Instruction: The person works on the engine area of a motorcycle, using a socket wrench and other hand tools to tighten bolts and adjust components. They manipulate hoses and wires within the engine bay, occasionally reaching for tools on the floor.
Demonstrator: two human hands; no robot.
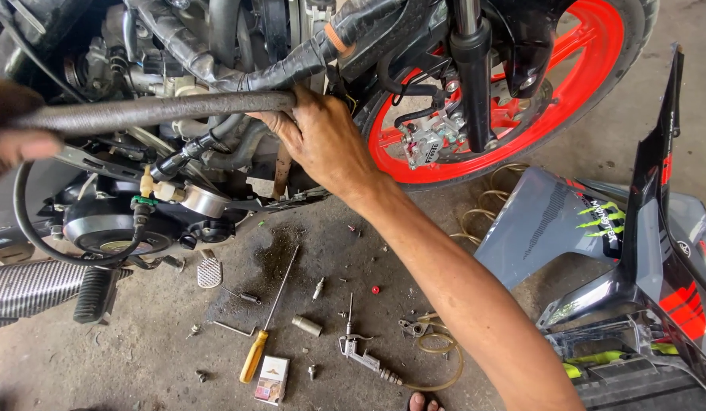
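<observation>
At the far left, the left hand was seen blurred at the edge of the view, and it was clenched around one end of one long dark hose. This hose was held nearly level in front of the stripped motorcycle engine. Its other end was grasped by the right hand, whose fingers were curled over it, near the middle of the view.

Below the engine, one carbon-patterned exhaust was seen at the left. On the concrete floor several small things were laid: one screwdriver with a yellow handle, one small flat carton just beside it, one metal socket, and one metal air blow gun. One coil of clear tubing lay near the blow gun. Some loose screws were scattered there, too small to be counted.

To the right, one wheel with a red rim was seen, with one silver brake caliper on it. Two removed fairing panels were lying at the far right.
</observation>
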